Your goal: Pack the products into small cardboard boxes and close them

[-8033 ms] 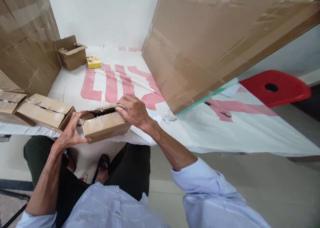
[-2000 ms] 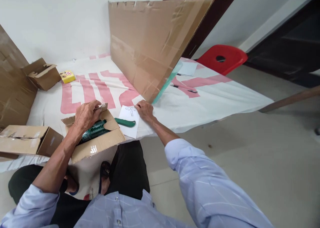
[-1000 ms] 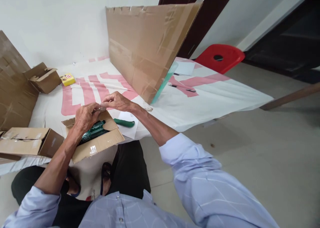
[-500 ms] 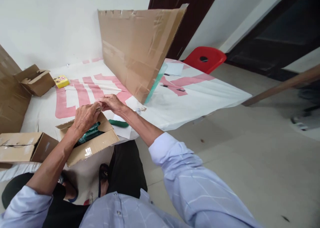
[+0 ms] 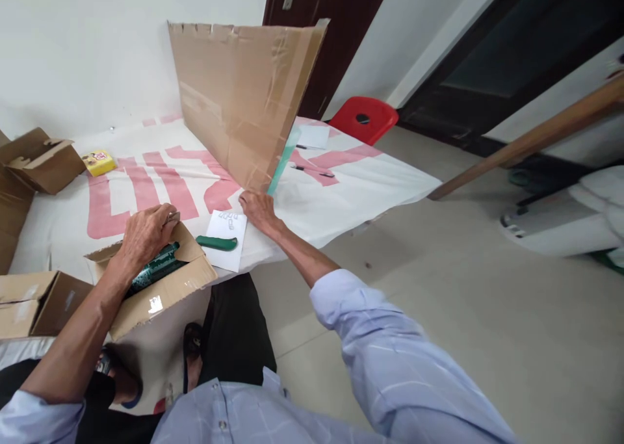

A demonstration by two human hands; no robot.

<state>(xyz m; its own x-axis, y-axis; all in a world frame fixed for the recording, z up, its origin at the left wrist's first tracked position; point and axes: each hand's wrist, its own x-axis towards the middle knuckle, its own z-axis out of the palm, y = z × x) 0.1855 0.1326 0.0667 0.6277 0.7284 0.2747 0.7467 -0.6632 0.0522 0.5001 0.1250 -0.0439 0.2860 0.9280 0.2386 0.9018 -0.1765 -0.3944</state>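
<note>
An open cardboard box (image 5: 166,294) sits at the table's front edge with dark green, printed packages (image 5: 153,268) inside. Over its far side is my left hand (image 5: 146,233), fingers closed around a small greyish thing that I cannot make out. My right hand (image 5: 258,210) rests low over the table by the foot of the cardboard panel, fingers curled together; whatever they may hold is hidden. Between my hands lies a white paper (image 5: 229,226) with small drawn marks. A green utility knife (image 5: 217,243) lies across that paper.
A tall cardboard panel (image 5: 238,99) stands across the table, a green strip at its base. Pens (image 5: 312,171) and another paper (image 5: 312,136) lie beyond it. At left are a closed carton (image 5: 29,301), an open carton (image 5: 49,164) and a yellow box (image 5: 99,162). A red chair (image 5: 365,116) stands behind.
My right hand has parted from my left and moved right, past the paper. My left hand stays at the box. The paper and green knife show more fully, and the view has shifted.
</note>
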